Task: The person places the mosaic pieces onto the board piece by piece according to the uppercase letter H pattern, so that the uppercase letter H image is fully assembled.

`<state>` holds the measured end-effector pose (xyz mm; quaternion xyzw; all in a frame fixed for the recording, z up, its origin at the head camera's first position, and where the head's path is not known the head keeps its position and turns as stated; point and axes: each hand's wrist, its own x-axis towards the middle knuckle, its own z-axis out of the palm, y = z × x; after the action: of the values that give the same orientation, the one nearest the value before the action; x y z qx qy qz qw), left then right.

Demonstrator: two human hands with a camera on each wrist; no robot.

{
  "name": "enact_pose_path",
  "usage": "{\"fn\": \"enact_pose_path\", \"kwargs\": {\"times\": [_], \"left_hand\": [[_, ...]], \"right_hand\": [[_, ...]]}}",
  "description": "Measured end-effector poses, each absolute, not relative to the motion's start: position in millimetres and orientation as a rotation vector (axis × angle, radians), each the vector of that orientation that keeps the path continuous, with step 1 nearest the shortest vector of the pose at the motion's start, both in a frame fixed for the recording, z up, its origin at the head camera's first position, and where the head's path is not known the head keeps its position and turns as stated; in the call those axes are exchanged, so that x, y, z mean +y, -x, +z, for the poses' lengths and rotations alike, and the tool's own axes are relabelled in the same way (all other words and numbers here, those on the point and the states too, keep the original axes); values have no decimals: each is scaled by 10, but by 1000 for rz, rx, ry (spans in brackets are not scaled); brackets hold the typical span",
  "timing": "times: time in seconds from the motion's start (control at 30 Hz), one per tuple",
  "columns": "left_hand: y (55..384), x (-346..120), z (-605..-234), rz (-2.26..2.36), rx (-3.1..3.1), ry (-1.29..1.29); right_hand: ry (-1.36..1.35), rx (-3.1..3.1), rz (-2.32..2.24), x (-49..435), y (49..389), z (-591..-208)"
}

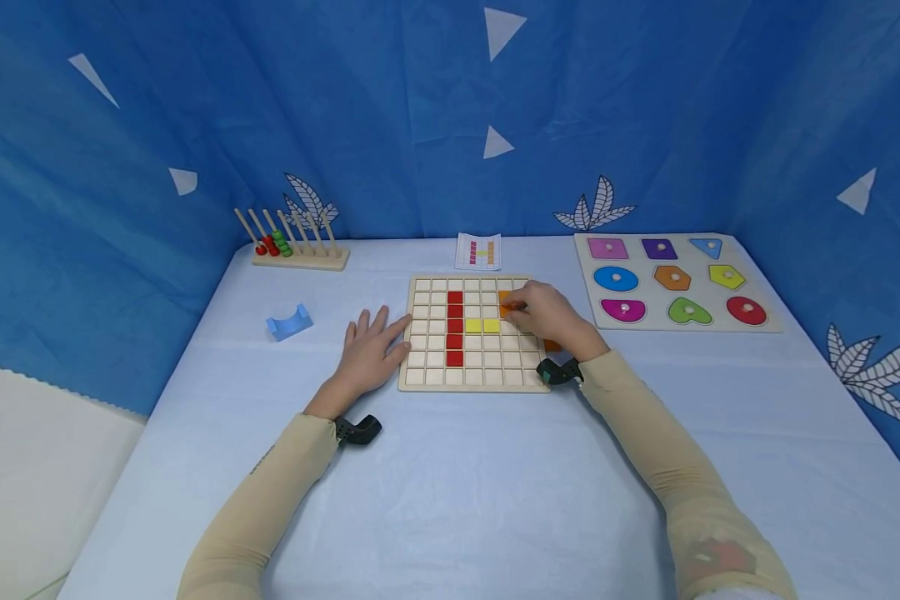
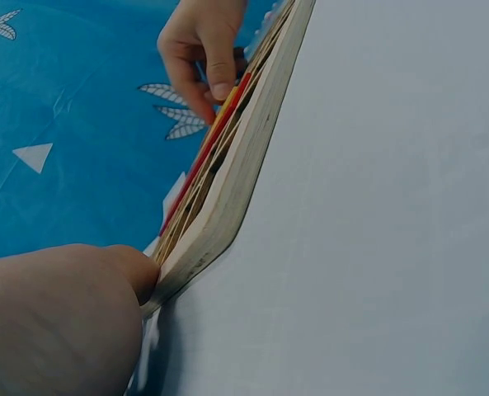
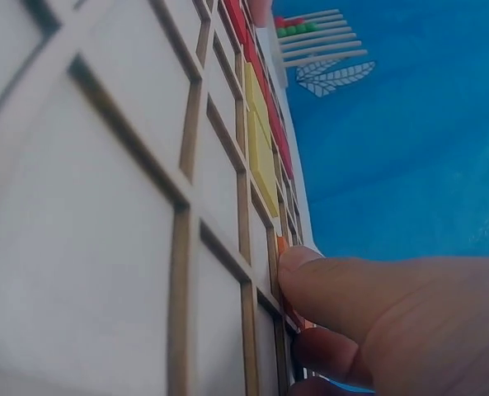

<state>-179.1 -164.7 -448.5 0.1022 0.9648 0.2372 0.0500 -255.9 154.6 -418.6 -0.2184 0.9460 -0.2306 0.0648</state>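
A wooden grid board (image 1: 405, 367) lies mid-table with square cells. In it stand a column of several red tiles (image 1: 455, 329) and two yellow tiles (image 1: 482, 326) side by side to its right. My right hand (image 1: 551, 315) is over the board's right part, pinching an orange tile (image 3: 281, 245) between thumb and fingers at the cells; its fingers partly hide the tile. Another orange patch (image 1: 504, 297) shows in the grid just beside the fingertips. My left hand (image 1: 366, 357) rests with fingers spread on the table, thumb and forefinger touching the board's left edge.
More orange pieces (image 1: 552, 345) lie by the board's right edge, partly under my right wrist. A pattern card (image 1: 478, 252) is behind the board. A bead-peg stand (image 1: 300, 260) and a blue cradle-shaped piece (image 1: 290, 323) are left; a shape-puzzle board (image 1: 645, 317) is right.
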Motion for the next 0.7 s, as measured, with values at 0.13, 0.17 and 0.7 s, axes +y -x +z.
{"fn": "enact_pose_path", "kwargs": {"times": [0.13,0.17,0.7], "left_hand": [[1790,-1645,-4475,721,2931,-306],[1792,-1646,-4476,720,2929,-304],[1792,-1642,-4476,738,2924,-302]], "right_hand": [[614,2860,-699,1557,2568,-4183],[603,2861,-701,1560,2571,-4184],[586,2858,-717,1580,2568,-4201]]}}
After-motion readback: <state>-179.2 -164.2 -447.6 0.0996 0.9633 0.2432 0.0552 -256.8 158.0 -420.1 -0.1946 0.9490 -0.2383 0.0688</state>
